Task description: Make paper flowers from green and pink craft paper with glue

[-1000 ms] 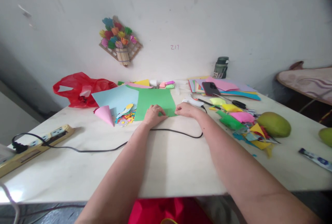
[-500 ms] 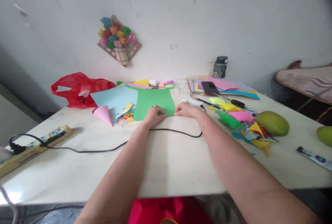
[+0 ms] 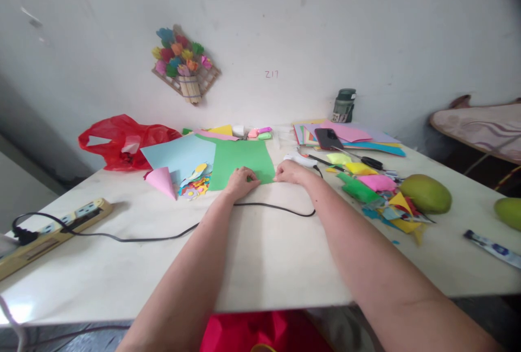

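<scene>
A sheet of green paper (image 3: 244, 156) lies on the white table, partly over a light blue sheet (image 3: 185, 152). At its near edge rests my left hand (image 3: 243, 182), fingers curled and thumb drawn in against the paper. My right hand (image 3: 290, 171) pinches the near right corner of the same sheet. Just behind the right hand is a white glue gun (image 3: 300, 160), partly hidden by it. To the left stand a pink paper cone (image 3: 161, 181) and a pile of small colourful paper cutouts (image 3: 195, 182).
A black cord (image 3: 146, 239) runs under my left forearm from a power strip (image 3: 57, 232). On the right lie paper scraps (image 3: 402, 213), scissors (image 3: 368, 162), a green mango (image 3: 425, 193) and a phone (image 3: 328, 138) on stacked coloured paper. A red plastic bag (image 3: 122, 143) sits back left.
The whole view has shifted very slightly. Both hands stay at the near edge of the green paper, with no clear movement.
</scene>
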The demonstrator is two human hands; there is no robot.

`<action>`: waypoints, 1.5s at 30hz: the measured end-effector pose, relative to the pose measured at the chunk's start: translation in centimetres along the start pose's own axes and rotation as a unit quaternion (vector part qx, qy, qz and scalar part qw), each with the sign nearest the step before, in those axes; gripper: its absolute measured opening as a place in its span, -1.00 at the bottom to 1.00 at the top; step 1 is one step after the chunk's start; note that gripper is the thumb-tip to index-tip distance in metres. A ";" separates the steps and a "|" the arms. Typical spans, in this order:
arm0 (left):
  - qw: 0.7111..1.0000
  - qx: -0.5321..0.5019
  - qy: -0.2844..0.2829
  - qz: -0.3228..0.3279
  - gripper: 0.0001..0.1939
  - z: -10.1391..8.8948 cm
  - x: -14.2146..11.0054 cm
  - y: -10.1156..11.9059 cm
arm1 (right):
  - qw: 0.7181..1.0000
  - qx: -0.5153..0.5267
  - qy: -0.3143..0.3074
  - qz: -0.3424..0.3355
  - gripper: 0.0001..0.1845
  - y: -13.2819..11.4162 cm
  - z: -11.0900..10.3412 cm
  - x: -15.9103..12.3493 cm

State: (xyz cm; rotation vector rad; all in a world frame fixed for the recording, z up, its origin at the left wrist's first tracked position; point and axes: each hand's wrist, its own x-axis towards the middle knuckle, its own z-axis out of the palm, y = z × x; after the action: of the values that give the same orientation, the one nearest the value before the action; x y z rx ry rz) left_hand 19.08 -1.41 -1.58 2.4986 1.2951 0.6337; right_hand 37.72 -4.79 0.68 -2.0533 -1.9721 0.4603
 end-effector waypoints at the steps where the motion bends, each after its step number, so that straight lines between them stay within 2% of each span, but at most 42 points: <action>1: 1.000 0.005 -0.002 -0.003 -0.84 0.0 0.0 0.0 | 1.000 -0.002 -0.006 0.005 -0.82 -0.1 -0.1 -0.1; 7: 0.999 0.046 0.012 -0.018 -0.63 0.3 0.0 -0.2 | 0.998 -0.033 -0.020 0.051 -0.74 -0.7 -0.4 -0.3; 13: 0.998 0.054 -0.001 -0.037 -0.45 0.8 0.0 -0.3 | 0.996 -0.062 -0.017 0.054 -0.74 -0.7 -0.3 0.0; 20: 0.997 0.051 -0.023 -0.052 -0.39 0.9 0.4 -0.5 | 0.998 -0.039 -0.020 0.044 -0.80 -0.6 -0.6 -0.3; 23: 0.998 0.046 -0.018 -0.047 -0.37 1.0 0.5 -0.5 | 0.998 -0.017 0.060 0.004 -0.85 -1.7 -0.8 -0.4; 25: 0.998 0.041 -0.017 -0.047 -0.33 1.2 0.4 -0.3 | 0.991 0.027 0.128 -0.036 -0.83 -2.7 -0.2 -0.2; 26: 0.998 0.037 -0.016 -0.046 -0.31 1.2 0.4 -0.3 | 0.986 0.057 0.142 -0.058 -0.81 -3.2 0.2 -0.1; 27: 0.999 0.031 -0.015 -0.043 -0.29 1.2 0.5 -0.2 | 0.985 0.089 0.131 -0.068 -0.79 -3.6 0.9 0.1; 29: 0.999 0.010 -0.001 -0.037 -0.29 0.8 0.5 -0.2 | 0.987 0.127 0.065 -0.071 -0.77 -4.3 2.2 0.4; 31: 0.997 -0.018 0.045 -0.052 -0.34 -0.5 0.3 -0.5 | 0.988 0.126 0.046 -0.078 -0.77 -4.5 3.3 0.6; 32: 0.992 -0.032 0.088 -0.084 -0.38 -1.5 0.1 -0.8 | 0.988 0.124 0.042 -0.078 -0.77 -4.5 3.7 0.6; 34: 0.963 -0.047 0.186 -0.187 -0.45 -4.0 -0.6 -1.8 | 0.989 0.116 0.044 -0.080 -0.77 -4.4 4.1 0.6; 36: 0.898 -0.038 0.286 -0.332 -0.48 -6.5 -1.7 -3.2 | 0.990 0.107 0.048 -0.082 -0.77 -4.4 4.1 0.6; 38: 0.835 -0.016 0.348 -0.426 -0.47 -8.4 -2.9 -4.9 | 0.991 0.096 0.052 -0.082 -0.77 -4.4 4.1 0.5; 39: 0.808 -0.006 0.369 -0.459 -0.43 -8.9 -3.4 -5.8 | 0.991 0.091 0.053 -0.081 -0.77 -4.4 4.2 0.5; 41: 0.776 -0.008 0.376 -0.506 -0.34 -9.2 -4.2 -7.6 | 0.992 0.078 0.058 -0.079 -0.77 -4.5 4.3 0.4; 45: 0.756 -0.014 0.359 -0.547 -0.20 -8.8 -4.6 -10.5 | 0.992 0.065 0.069 -0.079 -0.78 -4.7 4.5 0.3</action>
State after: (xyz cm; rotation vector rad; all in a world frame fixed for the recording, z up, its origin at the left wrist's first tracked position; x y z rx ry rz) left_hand 4.99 1.02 0.51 0.9811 2.5592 1.2314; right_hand 31.67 -4.37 -1.63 -1.7862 -1.9490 0.3899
